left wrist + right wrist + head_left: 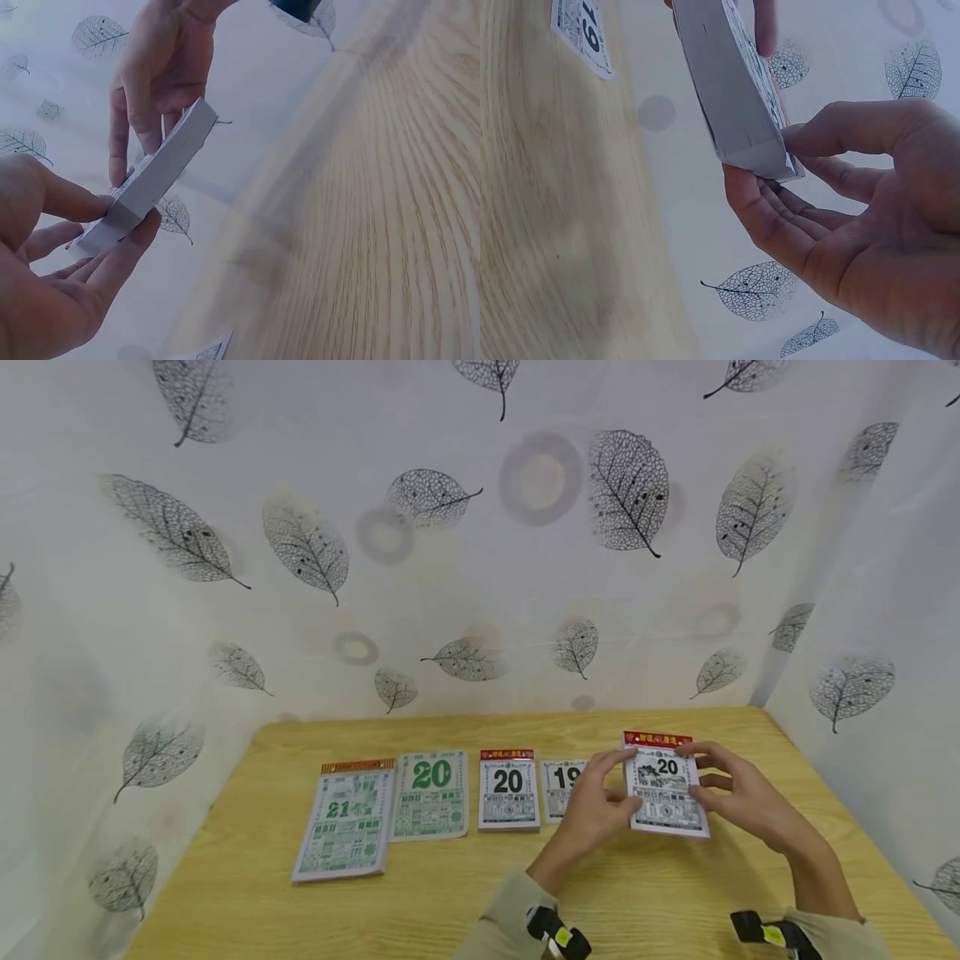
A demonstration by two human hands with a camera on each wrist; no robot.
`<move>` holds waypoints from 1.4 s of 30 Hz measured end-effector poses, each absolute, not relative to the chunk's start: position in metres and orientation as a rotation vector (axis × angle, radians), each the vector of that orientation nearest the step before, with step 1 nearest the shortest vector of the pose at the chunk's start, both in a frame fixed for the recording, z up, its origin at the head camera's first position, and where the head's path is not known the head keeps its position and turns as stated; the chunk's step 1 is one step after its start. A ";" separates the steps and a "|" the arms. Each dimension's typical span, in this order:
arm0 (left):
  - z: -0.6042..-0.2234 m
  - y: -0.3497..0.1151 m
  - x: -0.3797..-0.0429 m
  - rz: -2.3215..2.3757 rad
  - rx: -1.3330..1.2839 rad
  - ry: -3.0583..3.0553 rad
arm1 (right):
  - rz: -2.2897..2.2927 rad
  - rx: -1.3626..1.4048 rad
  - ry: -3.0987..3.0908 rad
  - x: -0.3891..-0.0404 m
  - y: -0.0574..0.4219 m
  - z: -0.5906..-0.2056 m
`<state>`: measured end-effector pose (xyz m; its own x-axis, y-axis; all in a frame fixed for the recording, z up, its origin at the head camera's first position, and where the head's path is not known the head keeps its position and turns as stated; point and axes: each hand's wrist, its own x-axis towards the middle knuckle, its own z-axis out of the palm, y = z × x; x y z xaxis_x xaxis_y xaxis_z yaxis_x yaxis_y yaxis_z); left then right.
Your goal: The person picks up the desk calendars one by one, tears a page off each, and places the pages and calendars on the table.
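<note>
Both hands hold a thick tear-off calendar [663, 793] by its two sides, raised above the right part of the table. It has a red header and a black 20 on its top page. My left hand [588, 806] pinches the left edge, thumb on the face and fingers behind, as the left wrist view of the calendar [161, 165] shows. On the opposite edge, my right hand [750, 797] grips with its thumb on the front; in the right wrist view its fingers [780, 225] lie under the pad. A loose page with 19 [558, 781] lies partly behind the left hand.
Left of the hands, a small red-topped calendar [508, 793] shows a black 20. Beyond it lie a loose green page with 20 [430, 802] and a larger calendar with a green 21 [345, 827]. A leaf-print curtain [480, 568] borders the wooden table [420, 910].
</note>
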<state>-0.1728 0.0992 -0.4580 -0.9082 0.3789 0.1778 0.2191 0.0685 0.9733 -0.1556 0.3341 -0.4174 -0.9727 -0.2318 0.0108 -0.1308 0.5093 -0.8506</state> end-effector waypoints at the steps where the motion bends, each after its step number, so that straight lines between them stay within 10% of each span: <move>1: -0.457 0.098 -0.171 1.971 0.620 2.197 | -1.471 -0.332 2.642 -0.155 0.333 -0.417; 42: -0.424 0.022 -0.167 2.141 0.799 2.092 | -1.674 -0.699 2.590 -0.152 0.277 -0.379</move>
